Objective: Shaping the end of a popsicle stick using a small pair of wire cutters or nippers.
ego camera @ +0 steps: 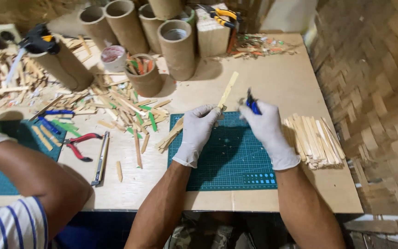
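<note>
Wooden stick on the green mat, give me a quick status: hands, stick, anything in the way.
Left hand holds stick. Right hand grips blue-handled cutter beside it. Stick pile right of mat; nothing blocking.

Not much to report here: I see no screens, signs or readable labels anywhere on the table point(272, 78). The closest thing to packaging is a bunch of plain brown cardboard tubes point(125, 23) standing open-topped along the far edge, left of centre. One taller tube point(177, 48) stands a bit nearer, and a short tube point(146, 76) sits just left of it. Another tube point(63, 67) leans further left. Between those last two there's a small round white tub point(114, 57) with a reddish top. Can't tell if it has a label.
</note>
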